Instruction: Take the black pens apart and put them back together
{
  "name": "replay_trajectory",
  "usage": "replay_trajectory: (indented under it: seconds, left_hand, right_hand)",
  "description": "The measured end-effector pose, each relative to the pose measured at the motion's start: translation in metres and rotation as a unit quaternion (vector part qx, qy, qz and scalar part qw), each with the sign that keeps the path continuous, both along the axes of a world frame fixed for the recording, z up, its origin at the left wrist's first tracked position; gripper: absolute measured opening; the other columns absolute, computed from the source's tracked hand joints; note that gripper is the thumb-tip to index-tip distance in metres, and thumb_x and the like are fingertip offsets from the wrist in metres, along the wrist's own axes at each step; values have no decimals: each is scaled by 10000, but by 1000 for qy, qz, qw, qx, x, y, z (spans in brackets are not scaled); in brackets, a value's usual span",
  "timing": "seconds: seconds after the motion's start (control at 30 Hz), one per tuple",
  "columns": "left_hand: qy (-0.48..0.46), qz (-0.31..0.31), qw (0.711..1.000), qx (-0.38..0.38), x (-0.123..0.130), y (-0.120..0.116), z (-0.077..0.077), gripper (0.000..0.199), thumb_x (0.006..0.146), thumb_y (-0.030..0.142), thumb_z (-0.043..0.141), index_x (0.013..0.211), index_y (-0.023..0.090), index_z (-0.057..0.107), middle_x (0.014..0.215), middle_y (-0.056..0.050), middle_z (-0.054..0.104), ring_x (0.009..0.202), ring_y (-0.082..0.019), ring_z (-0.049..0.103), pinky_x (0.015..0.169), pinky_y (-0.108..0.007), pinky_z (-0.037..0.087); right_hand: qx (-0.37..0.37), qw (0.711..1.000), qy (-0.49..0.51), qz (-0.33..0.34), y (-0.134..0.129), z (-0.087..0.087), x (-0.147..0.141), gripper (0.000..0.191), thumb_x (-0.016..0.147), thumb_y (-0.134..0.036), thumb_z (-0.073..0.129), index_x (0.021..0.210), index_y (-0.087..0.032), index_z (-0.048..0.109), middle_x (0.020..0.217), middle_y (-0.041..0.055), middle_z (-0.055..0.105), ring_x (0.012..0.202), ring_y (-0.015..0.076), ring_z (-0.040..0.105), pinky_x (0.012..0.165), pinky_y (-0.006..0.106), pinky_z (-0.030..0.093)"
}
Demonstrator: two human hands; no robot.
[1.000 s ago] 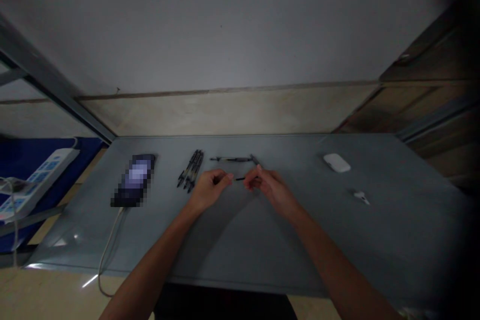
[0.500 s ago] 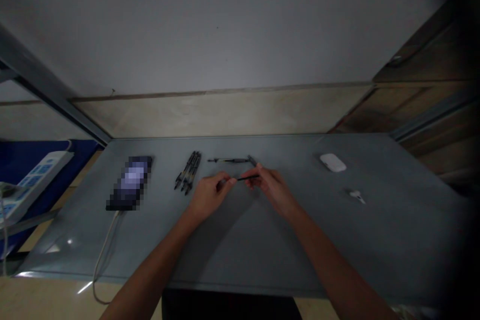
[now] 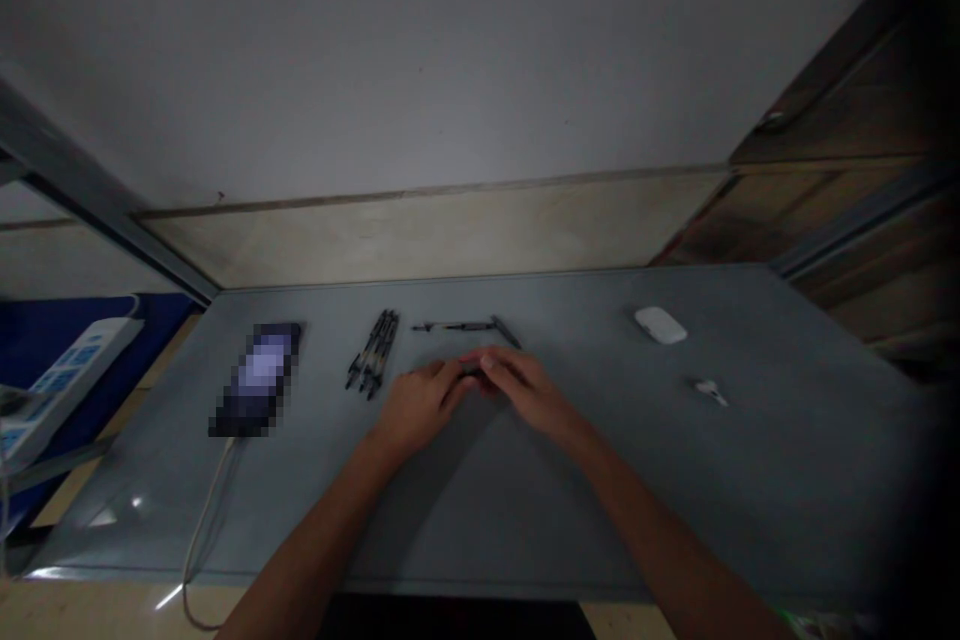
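My left hand and my right hand meet above the middle of the table, fingertips touching. Both are closed on a small black pen part, mostly covered by the fingers, so its exact shape is hidden. Just beyond the hands, a slim pen piece with a clear and black length lies crosswise. A short dark pen barrel piece rests slanted at its right end. Left of my left hand, several black pens lie side by side in a bundle.
A phone with a white cable lies at the left. Toward the right are a white earbud case and a small white earbud-like item. A power strip sits beyond the table's left edge; a wall stands behind.
My hands have come together, and the black part that showed between them is now mostly covered. The right fingers have moved away from the slanted barrel piece. The view has shifted slightly.
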State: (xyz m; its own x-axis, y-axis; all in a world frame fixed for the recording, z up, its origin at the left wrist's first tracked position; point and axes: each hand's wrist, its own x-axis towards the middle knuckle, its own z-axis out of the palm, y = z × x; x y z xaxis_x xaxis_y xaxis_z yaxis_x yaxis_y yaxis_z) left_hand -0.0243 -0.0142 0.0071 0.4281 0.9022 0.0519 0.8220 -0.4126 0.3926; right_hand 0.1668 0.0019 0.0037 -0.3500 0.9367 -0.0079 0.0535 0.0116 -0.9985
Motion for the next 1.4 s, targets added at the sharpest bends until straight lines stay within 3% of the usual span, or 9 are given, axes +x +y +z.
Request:
replay_trajectory:
  seconds: [0.13,0.3,0.57,0.7,0.77,0.87,1.0,1.17,1.4]
  left_hand:
    - [8,5,1000,-13,1,0,-3,357,1029,392,393,1120,165,653,1026,-112,723,854,-239,697,748,-321,505]
    - [-15,-1,1000,-21,1,0,-2,370,1009,442,434,1116,193,686,1010,-105,735,857,-248,701,731,-323,505]
    - [-10,24,999,-31,3,-1,-4,409,988,469,461,987,166,736,874,-126,746,729,-233,685,654,-306,457]
    - [-27,58,998,-28,3,1,-4,448,987,491,448,846,176,734,772,-100,729,638,-199,640,601,-281,386]
    - [-37,84,996,-17,3,1,-2,504,988,532,423,760,182,704,689,-78,695,598,-180,605,579,-272,341]
    - [-40,120,992,4,2,2,2,580,977,601,390,654,187,637,590,-53,624,561,-170,557,556,-274,282]
    - [-43,128,991,13,3,1,5,601,964,631,387,599,192,578,550,-36,572,536,-160,516,548,-279,236]
    - [-40,114,993,11,6,-3,3,596,960,633,392,595,193,559,534,-30,549,511,-157,488,549,-285,206]
    - [-26,123,992,14,3,-1,2,600,959,633,394,608,191,596,547,-43,562,525,-168,511,549,-282,208]
  right_hand:
    - [54,996,-31,57,-9,2,-6,392,932,-458,597,1283,-298,661,1056,69,716,894,233,662,764,350,520]
    - [78,987,-65,124,-17,6,-6,627,941,-376,603,1530,-338,393,896,32,721,753,214,653,673,327,522]
    - [133,971,-77,181,-18,13,-4,699,921,-349,638,1556,-314,347,997,45,747,850,214,683,790,338,539]
    - [143,970,-70,186,-16,13,3,698,907,-374,650,1544,-323,370,852,-2,714,682,167,612,634,280,501]
    - [120,980,-50,151,-13,10,6,649,943,-425,577,1547,-302,370,703,-25,638,568,145,532,542,259,445]
    - [119,989,-92,-13,-3,3,12,526,998,-468,440,1474,-252,491,601,-25,531,512,151,462,525,283,408]
    - [215,907,-290,-215,15,-14,21,387,938,-421,563,1252,-223,672,854,89,630,814,262,580,816,425,470]
    - [254,848,-408,-224,26,-29,29,266,930,-343,560,1107,-207,705,1033,148,623,1020,332,544,948,499,432]
    - [188,882,-313,-299,26,-18,32,170,891,-346,575,907,-208,673,909,107,667,872,277,607,844,447,476]
